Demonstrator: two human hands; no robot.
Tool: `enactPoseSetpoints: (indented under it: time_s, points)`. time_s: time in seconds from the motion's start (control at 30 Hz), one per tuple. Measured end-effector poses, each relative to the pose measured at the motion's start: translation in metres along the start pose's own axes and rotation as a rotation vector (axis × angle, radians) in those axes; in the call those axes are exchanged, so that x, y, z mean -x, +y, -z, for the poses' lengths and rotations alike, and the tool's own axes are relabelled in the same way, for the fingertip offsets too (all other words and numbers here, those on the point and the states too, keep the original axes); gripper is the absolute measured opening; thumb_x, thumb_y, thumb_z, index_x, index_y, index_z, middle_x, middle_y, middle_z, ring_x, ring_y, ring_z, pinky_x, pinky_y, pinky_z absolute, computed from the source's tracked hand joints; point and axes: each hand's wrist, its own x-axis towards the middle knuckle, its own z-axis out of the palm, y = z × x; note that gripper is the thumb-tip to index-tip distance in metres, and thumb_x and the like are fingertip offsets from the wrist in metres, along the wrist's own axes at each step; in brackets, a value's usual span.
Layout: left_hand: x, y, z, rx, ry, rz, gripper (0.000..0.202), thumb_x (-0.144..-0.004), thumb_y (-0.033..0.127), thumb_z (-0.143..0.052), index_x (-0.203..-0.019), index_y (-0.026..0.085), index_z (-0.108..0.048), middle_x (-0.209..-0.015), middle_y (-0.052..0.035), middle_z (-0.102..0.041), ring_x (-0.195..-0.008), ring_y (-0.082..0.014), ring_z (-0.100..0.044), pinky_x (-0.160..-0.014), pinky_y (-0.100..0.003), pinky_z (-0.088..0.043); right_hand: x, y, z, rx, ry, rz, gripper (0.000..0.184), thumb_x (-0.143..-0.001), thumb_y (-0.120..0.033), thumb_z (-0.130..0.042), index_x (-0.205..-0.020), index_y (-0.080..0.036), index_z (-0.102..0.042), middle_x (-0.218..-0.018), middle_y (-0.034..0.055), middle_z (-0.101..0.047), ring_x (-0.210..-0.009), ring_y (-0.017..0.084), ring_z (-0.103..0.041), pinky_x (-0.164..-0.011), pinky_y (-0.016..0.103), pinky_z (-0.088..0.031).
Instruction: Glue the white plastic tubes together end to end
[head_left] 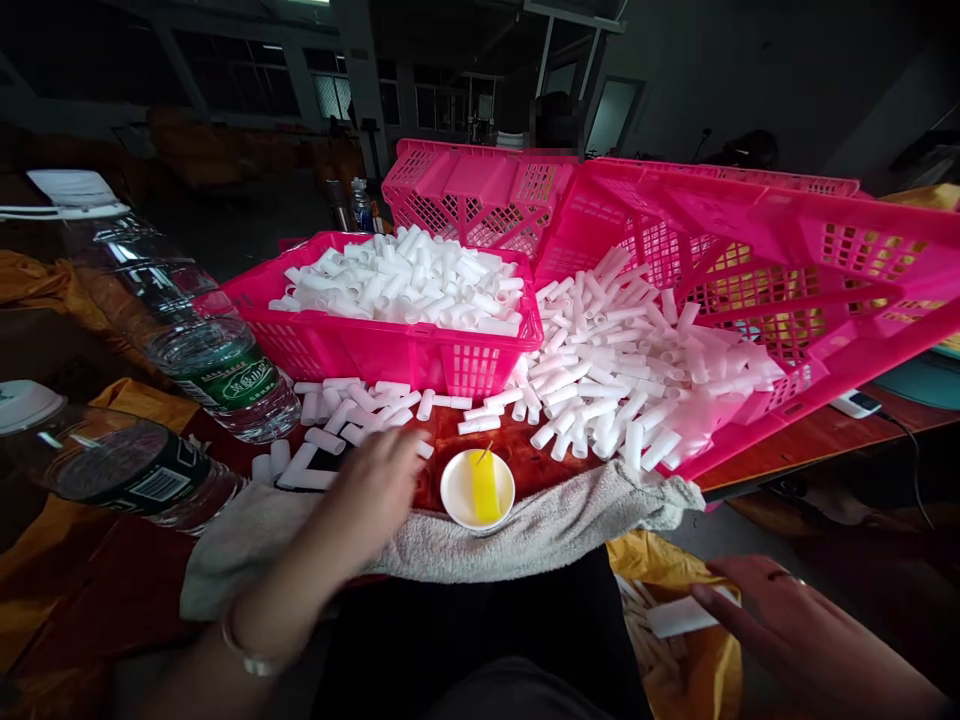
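My left hand (375, 490) is blurred by motion over the grey towel (555, 520), reaching toward loose white plastic tubes (352, 405) on the red table; I cannot see its fingers clearly. My right hand (772, 615) is low at the right, below the table edge, its fingers on a white slip of paper (679, 617) above a yellow bag (675, 670). A small white dish (478, 488) with a yellow piece in it sits on the towel between my hands.
A pink basket (360, 345) full of white tubes stands ahead. A tipped pink crate (825, 290) spills several tubes (622, 370) to the right, with another pink crate (472, 190) behind. Two water bottles (195, 330) (127, 470) stand at the left.
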Motion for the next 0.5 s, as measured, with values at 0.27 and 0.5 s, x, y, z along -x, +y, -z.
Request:
enactPoseSetpoints:
  time_s: [0.27, 0.5]
  points:
    - [-0.034, -0.065, -0.003, -0.22, -0.21, -0.015, 0.025, -0.078, 0.009, -0.059, -0.098, 0.02, -0.069, -0.111, -0.0111, -0.059, -0.109, -0.0317, -0.053, -0.093, -0.05, -0.044, -0.122, -0.126, -0.062, -0.177, -0.195, 0.318, 0.02, -0.095, -0.017, -0.046, -0.089, -0.018, -0.065, -0.081, 0.0085, -0.066, -0.077, 0.021, -0.064, -0.068, 0.03, -0.052]
    - [0.0, 0.006, 0.022, 0.644, -0.106, 0.378, 0.016, -0.088, 0.032, -0.053, -0.093, 0.018, -0.058, -0.084, -0.005, -0.067, -0.078, -0.0208, -0.065, -0.068, -0.034, -0.055, -0.129, -0.192, -0.104, 0.183, -0.174, 0.63, 0.024, -0.088, -0.007, -0.052, -0.109, -0.011, -0.063, -0.092, 0.0161, -0.066, -0.077, 0.027, -0.063, -0.061, 0.036, -0.053]
